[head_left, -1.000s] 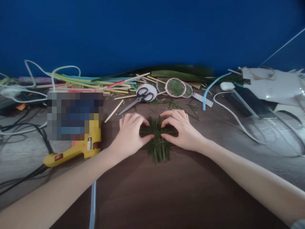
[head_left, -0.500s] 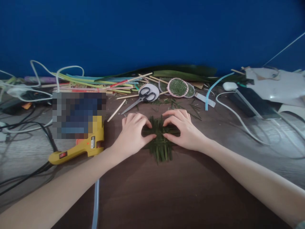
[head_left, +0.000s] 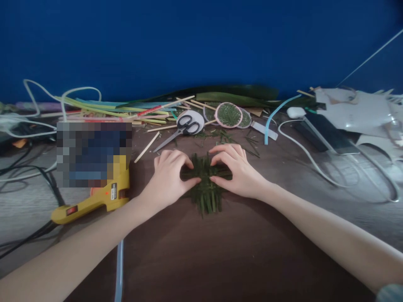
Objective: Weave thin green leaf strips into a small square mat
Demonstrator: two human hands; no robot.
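A small mat of interwoven green leaf strips lies on the dark brown table, its loose strip ends sticking out on all sides. My left hand grips its left part, thumb on the near side and fingers on the far side. From the right, my right hand holds it the same way, with thumb and forefinger curved around the strips. Both sets of fingertips rest close to the weave's middle. Parts of the side strips are in shadow under my palms.
Scissors lie beyond my hands, near round leaf-filled pieces and leaf scraps. A yellow glue gun with black cable is at left, beside a blurred-out patch. A phone and white cables lie right. Long green leaves line the blue wall.
The whole view has shifted slightly, so things appear a little further left. Both hands keep their hold on the woven strips, with hardly any visible change.
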